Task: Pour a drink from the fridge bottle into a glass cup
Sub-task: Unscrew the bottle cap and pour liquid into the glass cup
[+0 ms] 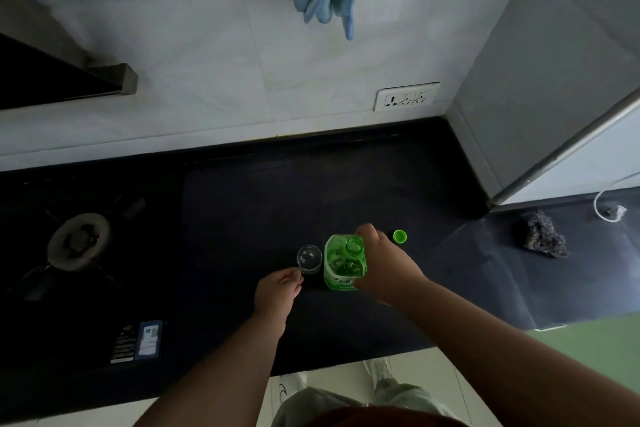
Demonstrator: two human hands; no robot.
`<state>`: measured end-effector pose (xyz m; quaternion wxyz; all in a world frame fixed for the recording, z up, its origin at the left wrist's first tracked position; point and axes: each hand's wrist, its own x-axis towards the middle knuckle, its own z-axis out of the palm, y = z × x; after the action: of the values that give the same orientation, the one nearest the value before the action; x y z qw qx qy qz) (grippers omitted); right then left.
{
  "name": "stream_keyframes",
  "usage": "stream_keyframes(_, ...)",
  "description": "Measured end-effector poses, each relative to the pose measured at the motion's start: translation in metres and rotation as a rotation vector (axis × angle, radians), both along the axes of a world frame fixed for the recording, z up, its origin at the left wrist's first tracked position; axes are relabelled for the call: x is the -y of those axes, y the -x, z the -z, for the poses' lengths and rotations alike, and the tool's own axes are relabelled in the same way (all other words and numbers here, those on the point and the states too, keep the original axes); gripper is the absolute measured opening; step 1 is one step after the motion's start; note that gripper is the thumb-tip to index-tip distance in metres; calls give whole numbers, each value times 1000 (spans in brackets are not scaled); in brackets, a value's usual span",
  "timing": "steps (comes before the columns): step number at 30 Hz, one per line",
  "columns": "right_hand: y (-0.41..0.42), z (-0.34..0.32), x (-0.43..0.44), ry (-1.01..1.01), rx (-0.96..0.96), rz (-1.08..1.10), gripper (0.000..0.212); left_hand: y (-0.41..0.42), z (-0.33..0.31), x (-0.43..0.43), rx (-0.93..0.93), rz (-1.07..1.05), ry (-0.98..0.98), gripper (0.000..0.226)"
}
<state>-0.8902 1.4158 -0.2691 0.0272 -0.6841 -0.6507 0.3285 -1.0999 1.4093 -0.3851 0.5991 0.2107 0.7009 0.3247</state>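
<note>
While the uncapped green translucent plastic bottle (pixel 344 262) stands upright on the dark stone countertop (pixel 277 191), the right hand (pixel 384 263) wraps its right side, fingers curled and clamped on the body just below the open neck. Green-tinted liquid appears to fill the lower part of the bottle, though its level cannot be read exactly. Just left of the bottle, and apart from it, stands the small clear glass cup (pixel 309 258), mouth up; whether it holds any liquid cannot be told. The left hand (pixel 277 291) pinches the cup's near-side handle, fingers together on it. A round green plastic cap (pixel 399 236) lies on the countertop just right of the right hand. Farther right rests a grey steel-wool scrubber (pixel 543 236); at far left sits a gas burner (pixel 78 241).
</note>
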Motion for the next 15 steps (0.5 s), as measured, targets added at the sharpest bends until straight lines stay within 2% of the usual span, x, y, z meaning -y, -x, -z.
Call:
stream_keyframes(5, -3, 0, 6, -6, 10, -37, 77, -1, -2, 0, -179, 120, -41, 16)
stream_keyframes(8, -6, 0, 13, 9, 5, -49, 79, -1, -14, 3, -320, 160, -94, 52)
stream_keyframes(9, -7, 0, 15, 12, -1, -57, 79, -1, -19, 6, -401, 184, -173, 61)
stream_keyframes(11, -10, 1, 19, 6, -13, -69, 76, 2, -28, 14, -553, 382, -412, 69)
stream_keyframes(12, -11, 2, 20, 2, -22, -71, 75, 3, -33, 18, -572, 513, -497, 72)
stream_keyframes(15, -13, 7, 22, -7, -63, -74, 72, -6, -57, 29, -457, 736, -521, 95)
